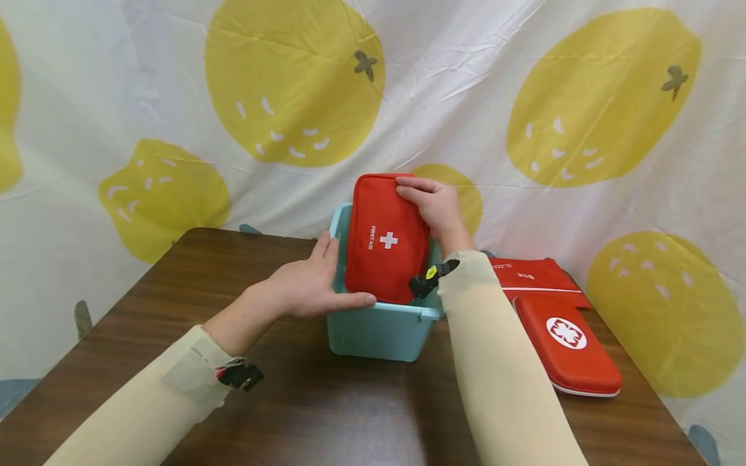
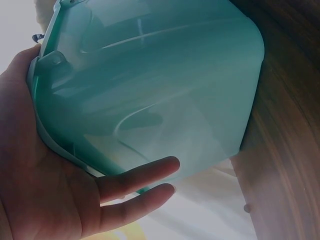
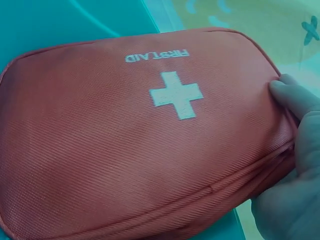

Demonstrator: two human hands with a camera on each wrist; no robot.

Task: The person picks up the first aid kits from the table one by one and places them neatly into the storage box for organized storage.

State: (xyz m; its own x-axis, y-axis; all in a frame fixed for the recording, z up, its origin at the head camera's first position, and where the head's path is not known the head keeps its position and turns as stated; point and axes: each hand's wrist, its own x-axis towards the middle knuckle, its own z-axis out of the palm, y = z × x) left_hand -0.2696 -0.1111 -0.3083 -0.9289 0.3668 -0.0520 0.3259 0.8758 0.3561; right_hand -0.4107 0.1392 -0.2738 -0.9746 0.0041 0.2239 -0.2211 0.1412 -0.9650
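A red fabric first-aid bag (image 1: 375, 265) with a white cross stands on end, tilted, its lower part inside a light blue plastic bin (image 1: 373, 335). My right hand (image 1: 436, 206) grips the bag's upper right end; in the right wrist view its fingertips (image 3: 285, 86) press the front by the piped edge. At the bin's near left corner is my left hand (image 1: 305, 285), its thumb lying along the front rim. In the left wrist view, two of its fingers (image 2: 145, 172) stretch straight beside the bin's outer wall. What lies deeper in the bin is hidden.
Right of the bin, a red hard-shell first-aid case (image 1: 594, 362) with a white round emblem lies on the dark wooden table (image 1: 274, 414). Behind it is a flat red pouch (image 1: 542, 277) with a white stripe. A lemon-print curtain (image 1: 449, 84) hangs behind the table.
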